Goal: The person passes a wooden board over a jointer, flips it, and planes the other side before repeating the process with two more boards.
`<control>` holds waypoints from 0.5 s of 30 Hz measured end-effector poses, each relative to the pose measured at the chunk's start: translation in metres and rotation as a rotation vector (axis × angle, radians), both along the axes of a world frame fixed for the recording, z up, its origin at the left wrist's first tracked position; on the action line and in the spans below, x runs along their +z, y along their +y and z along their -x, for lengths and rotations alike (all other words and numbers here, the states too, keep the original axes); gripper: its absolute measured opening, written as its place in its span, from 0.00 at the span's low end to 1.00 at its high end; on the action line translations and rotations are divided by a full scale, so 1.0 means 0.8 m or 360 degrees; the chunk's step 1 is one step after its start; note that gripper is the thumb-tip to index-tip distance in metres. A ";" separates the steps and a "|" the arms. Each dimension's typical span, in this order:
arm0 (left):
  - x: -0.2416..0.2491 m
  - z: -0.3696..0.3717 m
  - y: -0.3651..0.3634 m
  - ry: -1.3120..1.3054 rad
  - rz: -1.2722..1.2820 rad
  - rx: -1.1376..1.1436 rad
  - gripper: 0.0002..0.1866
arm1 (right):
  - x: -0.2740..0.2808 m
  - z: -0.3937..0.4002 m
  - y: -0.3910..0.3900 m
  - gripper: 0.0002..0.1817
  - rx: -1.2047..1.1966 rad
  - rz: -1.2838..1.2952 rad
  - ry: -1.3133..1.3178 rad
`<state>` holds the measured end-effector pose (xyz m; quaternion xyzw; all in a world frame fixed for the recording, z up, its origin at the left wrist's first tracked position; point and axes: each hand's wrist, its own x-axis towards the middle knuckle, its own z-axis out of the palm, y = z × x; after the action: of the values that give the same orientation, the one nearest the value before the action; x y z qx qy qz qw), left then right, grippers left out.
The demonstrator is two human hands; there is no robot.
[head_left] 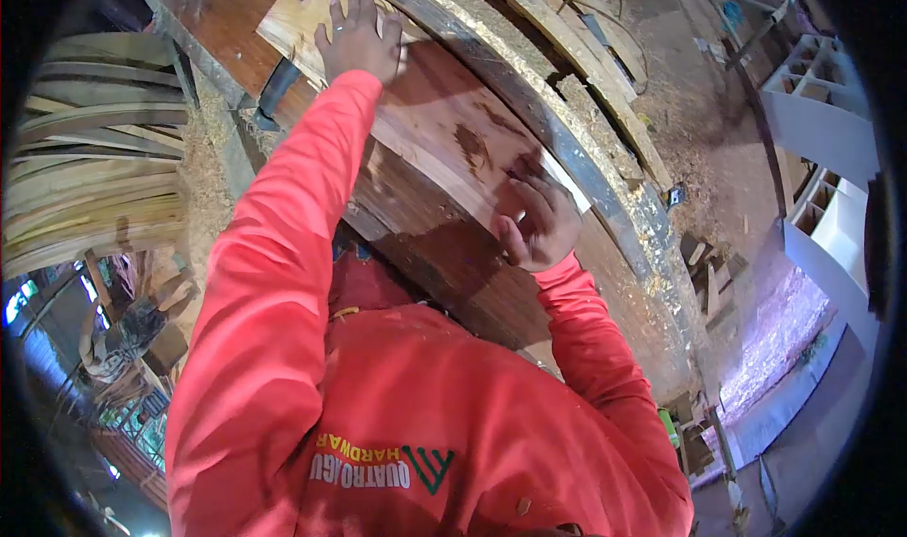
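- a person in a red long-sleeved shirt is leaning over a brown wooden workbench (444, 263) in a woodshop, the bench top running diagonally through the head view and carrying sawdust along its far edge.
- one pale wooden board (444, 126) is lying flat on the workbench, stretching from the bench's upper end down toward its middle, with a dark stain near the board's centre.
- the left hand (359, 36) is pressing flat on the upper end of the board, fingers spread and extended, palm down, gripping nothing.
- the right hand (537, 223) is resting at the board's lower end, fingers curled inward against the wood; whether it is holding anything small is not clear from this view.
- beyond the workbench, several long curved wooden strips (576, 55) are lying side by side, following the bench's far edge.
- to the left of the workbench, a stack of bent wooden slats (94, 169) is sitting in a pile, too many and too overlapped to count.
- to the right of the workbench, a dirt floor (699, 150) littered with shavings is showing, with small wood offcuts (709, 272) scattered on it.
- further right of the workbench, two white shelf units (822, 112) are standing against the edge of the view.
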<state>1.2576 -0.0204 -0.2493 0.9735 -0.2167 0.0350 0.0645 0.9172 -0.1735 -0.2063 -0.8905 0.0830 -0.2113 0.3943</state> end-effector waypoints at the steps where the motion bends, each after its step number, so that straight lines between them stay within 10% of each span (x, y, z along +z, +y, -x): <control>1: -0.003 -0.012 0.003 0.0011 0.0053 0.0008 0.39 | -0.003 -0.010 0.002 0.25 0.0016 -0.0009 -0.0042; 15: 0.031 -0.162 0.040 0.0075 -0.0003 0.0123 0.38 | -0.022 -0.173 0.053 0.25 0.0013 -0.0025 -0.0064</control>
<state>1.3875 0.0117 -0.2245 0.9817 -0.1774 0.0143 0.0672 1.0554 -0.1310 -0.2236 -0.8832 0.0729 -0.2268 0.4039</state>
